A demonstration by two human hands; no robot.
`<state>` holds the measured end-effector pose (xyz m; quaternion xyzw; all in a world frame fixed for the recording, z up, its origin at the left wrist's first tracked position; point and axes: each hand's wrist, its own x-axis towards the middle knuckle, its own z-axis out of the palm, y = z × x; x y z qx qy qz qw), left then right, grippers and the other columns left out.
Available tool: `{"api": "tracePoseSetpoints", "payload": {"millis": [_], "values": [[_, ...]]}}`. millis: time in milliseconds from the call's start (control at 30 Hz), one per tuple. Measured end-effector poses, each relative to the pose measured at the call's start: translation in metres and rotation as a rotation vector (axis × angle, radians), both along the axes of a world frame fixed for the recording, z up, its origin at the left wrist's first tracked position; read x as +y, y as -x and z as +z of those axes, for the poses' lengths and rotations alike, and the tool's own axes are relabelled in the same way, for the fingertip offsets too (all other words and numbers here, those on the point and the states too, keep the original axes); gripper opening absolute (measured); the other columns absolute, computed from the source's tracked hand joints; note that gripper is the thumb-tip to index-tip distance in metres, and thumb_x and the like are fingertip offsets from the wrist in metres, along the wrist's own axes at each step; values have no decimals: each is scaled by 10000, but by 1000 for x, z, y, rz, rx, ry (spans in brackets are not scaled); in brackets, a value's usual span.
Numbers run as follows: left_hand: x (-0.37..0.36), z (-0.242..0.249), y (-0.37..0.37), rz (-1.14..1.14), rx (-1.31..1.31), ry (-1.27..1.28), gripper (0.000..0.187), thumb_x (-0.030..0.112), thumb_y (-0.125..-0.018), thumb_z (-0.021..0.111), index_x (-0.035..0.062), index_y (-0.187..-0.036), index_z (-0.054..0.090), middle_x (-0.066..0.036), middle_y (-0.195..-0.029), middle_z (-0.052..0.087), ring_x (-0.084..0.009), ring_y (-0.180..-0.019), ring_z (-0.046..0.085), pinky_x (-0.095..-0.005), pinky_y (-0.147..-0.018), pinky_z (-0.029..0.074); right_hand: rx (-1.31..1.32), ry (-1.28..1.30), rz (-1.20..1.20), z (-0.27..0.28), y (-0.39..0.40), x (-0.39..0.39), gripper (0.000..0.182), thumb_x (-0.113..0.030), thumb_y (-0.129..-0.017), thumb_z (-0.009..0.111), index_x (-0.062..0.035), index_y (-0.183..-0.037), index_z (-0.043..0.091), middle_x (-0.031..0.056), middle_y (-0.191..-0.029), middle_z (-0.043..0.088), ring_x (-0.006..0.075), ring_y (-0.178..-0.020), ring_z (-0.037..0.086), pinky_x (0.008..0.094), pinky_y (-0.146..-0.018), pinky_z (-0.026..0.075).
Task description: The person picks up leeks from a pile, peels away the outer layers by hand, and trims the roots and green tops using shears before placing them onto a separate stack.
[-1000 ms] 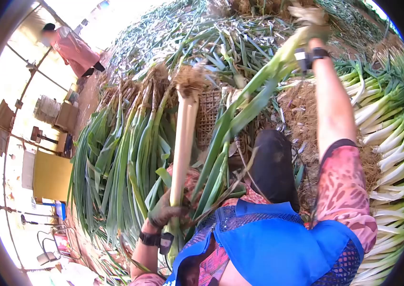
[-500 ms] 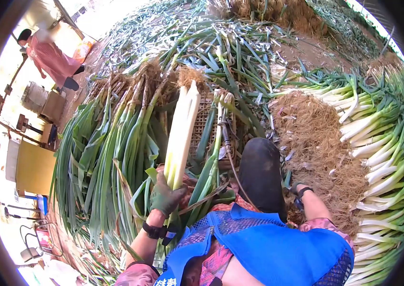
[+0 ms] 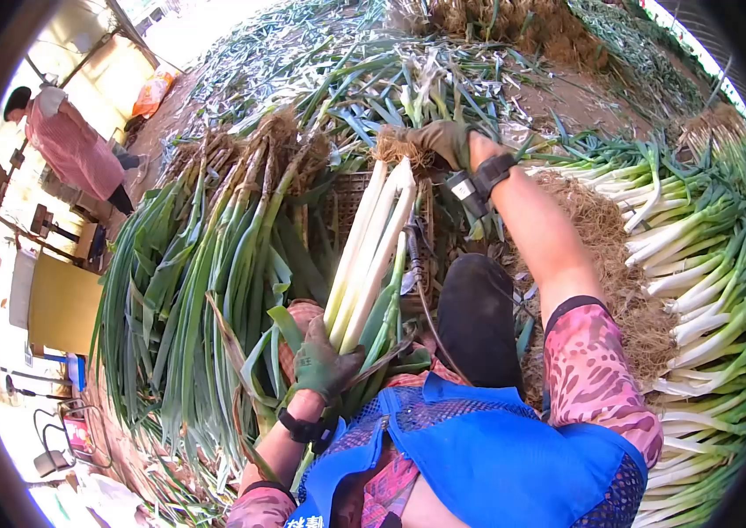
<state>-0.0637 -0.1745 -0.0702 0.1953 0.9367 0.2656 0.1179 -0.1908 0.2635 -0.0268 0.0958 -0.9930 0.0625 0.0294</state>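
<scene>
My left hand (image 3: 325, 363), in a green glove, is wrapped round the lower part of a few leeks (image 3: 371, 255) whose white stems point up and away from me. At their upper end my gloved right hand (image 3: 445, 141) is at the brown roots (image 3: 401, 148); its fingers are bent against them and partly hidden. Behind the stems shows a woven crate (image 3: 351, 207). Untrimmed leeks (image 3: 206, 264) with brown roots lie in a heap to the left of my left hand.
Trimmed leeks (image 3: 698, 273) line the right side, beside a pile of cut roots (image 3: 580, 207). A hose (image 3: 428, 308) runs near my knee (image 3: 479, 321). Leaf scraps (image 3: 303, 62) cover the ground ahead. A person (image 3: 74, 145) is at the upper left.
My right hand has come up from the root pile at the lower right to the leeks' roots. My left hand and the leeks have shifted slightly right. The other person has moved and turned.
</scene>
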Motion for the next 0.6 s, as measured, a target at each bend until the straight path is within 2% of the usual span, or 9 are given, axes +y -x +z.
{"api": "tracePoseSetpoints", "payload": {"millis": [100,200,233,267,333,367,433,533,600], "values": [[-2,5,-1,-22,29,-32,551,301,-704,702,47,-1142,485,-231,-905,667,-406,-836,664,-472,-757,522,54,-438,-41,-11,16,-6,353,-146,-952,492,-161,-1294,576,44,-1300,618,202,-1120,634,335,-901,518],[0,12,2,-41,-17,-78,571,291,-694,716,31,-1147,487,-230,-922,662,-389,-851,662,-464,-761,516,222,-675,-292,13,7,-6,370,-193,-932,549,-181,-1300,583,27,-1320,606,192,-1143,622,332,-969,497],[0,16,1,-47,-35,-82,581,289,-692,721,24,-1155,488,-227,-928,661,-382,-857,662,-457,-768,515,338,-73,-498,-13,37,45,309,-102,-955,493,-201,-1214,628,39,-1178,660,163,-1062,627,278,-919,512],[0,23,0,-52,-51,-86,592,286,-691,725,18,-1163,489,-224,-934,660,-375,-864,662,-451,-775,514,358,113,-618,4,33,55,268,-99,-934,534,-198,-1146,666,33,-1109,685,157,-981,648,276,-862,535],[-5,22,0,-68,-72,-132,619,284,-686,735,8,-1182,489,-214,-946,661,-356,-878,663,-433,-790,513,422,160,-860,50,0,93,148,-183,-895,629,-156,-1007,722,23,-941,725,157,-782,671,281,-691,569],[-13,12,0,-77,-82,-174,635,284,-683,741,4,-1194,487,-206,-951,663,-345,-885,664,-422,-797,513,483,118,-796,74,-38,103,172,-208,-912,615,-115,-1013,719,46,-933,723,190,-791,674,305,-701,571],[-20,8,2,-85,-129,-205,652,280,-685,749,-5,-1210,485,-188,-959,667,-315,-894,665,-399,-808,516,422,296,-1126,74,-47,181,291,-219,-896,630,-88,-1153,661,138,-1095,675,268,-955,658,369,-853,537],[-20,3,9,-106,-246,-247,619,257,-699,763,-25,-1183,499,-143,-971,671,-233,-903,658,-345,-811,521,269,-164,-1029,97,-93,117,521,-272,-839,707,-62,-1291,555,199,-1268,583,295,-1148,593,389,-950,498],[-20,-15,17,-119,-253,-262,594,236,-696,771,-25,-1160,507,-131,-971,671,-218,-897,653,-336,-808,521,418,-226,-555,84,-125,34,830,-339,-697,811,-3,-1355,431,223,-1308,508,317,-1244,505,404,-1020,433]]}}
